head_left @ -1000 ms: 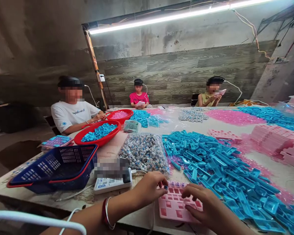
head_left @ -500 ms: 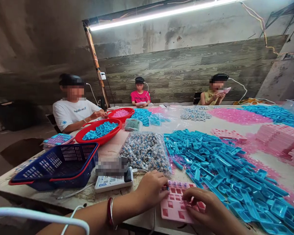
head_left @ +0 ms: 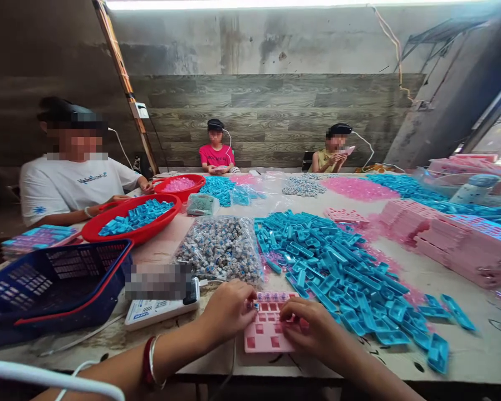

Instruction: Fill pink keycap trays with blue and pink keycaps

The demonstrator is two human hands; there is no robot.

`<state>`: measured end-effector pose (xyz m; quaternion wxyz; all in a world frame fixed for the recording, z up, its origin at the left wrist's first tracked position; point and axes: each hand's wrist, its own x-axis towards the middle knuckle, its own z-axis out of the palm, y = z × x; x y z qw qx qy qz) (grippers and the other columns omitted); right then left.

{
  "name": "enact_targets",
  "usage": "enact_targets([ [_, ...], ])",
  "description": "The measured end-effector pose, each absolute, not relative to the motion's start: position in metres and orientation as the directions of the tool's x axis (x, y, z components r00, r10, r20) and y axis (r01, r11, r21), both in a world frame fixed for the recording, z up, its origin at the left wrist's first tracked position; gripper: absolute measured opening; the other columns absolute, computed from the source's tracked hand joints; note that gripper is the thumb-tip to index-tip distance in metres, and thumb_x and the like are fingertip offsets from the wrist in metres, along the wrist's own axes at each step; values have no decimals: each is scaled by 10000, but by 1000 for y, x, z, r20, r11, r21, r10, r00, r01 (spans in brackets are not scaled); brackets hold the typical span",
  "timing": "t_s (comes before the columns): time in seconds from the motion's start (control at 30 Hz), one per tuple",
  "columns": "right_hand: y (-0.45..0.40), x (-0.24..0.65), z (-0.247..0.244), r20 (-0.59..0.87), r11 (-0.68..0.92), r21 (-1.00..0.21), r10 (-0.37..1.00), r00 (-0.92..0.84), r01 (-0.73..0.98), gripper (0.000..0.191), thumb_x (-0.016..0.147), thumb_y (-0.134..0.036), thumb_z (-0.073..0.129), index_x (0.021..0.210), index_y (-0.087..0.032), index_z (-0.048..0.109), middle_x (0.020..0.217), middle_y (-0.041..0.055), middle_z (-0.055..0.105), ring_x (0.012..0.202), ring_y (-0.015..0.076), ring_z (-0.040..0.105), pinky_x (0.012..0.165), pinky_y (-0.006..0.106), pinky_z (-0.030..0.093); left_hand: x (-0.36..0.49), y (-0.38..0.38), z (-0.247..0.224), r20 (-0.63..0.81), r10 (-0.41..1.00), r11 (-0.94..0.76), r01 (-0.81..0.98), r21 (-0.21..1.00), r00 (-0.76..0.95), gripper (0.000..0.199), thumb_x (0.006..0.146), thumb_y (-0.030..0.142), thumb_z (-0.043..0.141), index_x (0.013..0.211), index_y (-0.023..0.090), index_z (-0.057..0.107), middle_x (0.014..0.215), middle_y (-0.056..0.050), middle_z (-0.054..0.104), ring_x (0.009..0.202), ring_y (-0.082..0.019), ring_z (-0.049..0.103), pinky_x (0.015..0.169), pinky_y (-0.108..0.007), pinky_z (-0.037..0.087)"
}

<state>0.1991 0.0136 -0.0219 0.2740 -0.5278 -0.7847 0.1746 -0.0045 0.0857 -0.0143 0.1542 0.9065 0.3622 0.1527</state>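
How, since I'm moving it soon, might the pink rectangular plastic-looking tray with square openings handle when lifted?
The pink tray looks stiff, judging by its straight edges. It's probably light for its size, given its openings. Lying flat, it seems unlikely to roll, but the small purplish pieces along its far edge might shift if tilted.

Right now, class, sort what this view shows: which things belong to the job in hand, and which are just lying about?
Seemingly in the job:
pink tray, with left hand and right hand at its sides
probably the blue pieces and bagged small parts nearby

Apparently just lying about:
dark blue basket
white device beside the basket
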Motion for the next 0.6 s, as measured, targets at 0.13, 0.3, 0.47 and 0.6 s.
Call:
enact_targets([
  [0.13, 14, 199, -22, 245, 372, -598, 928, -280, 710, 210, 649, -4, 522, 738, -174, 607, 767, 13, 630, 740, 145, 577, 670, 237, 425, -5, 87, -12, 134, 716, -671, 622, 403, 685, 69, 772, 239, 595, 806, 180, 609, 829, -36, 630, 849, -212, 535, 743, -297, 382],
  [0.3, 12, 198, -16, 224, 361, -590, 933, -283, 722, 214, 649, -4, 529, 747, -174, 615, 763, 13, 630, 733, 147, 578, 666, 238, 425, -4, 87, -12, 136, 730, -659, 637, 400, 670, 54, 762, 229, 588, 785, 182, 602, 821, -34, 624, 845, -211, 531, 738, -296, 375],
  [0.47, 11, 197, -12, 215, 354, -577, 935, -281, 736, 219, 653, 5, 542, 755, -172, 619, 779, 16, 638, 754, 151, 579, 682, 238, 422, -3, 88, -14, 154, 740, -641, 616, 458, 655, 69, 744, 227, 600, 795, 180, 604, 813, -33, 623, 838, -212, 525, 736, -295, 375],
  [0.6, 12, 198, -15, 218, 358, -563, 934, -283, 745, 225, 650, 3, 548, 766, -173, 624, 778, 16, 642, 759, 154, 580, 680, 237, 415, -3, 90, -18, 165, 722, -635, 548, 545, 672, 45, 764, 167, 573, 792, 173, 607, 822, -28, 620, 850, -197, 523, 749, -285, 377],
])
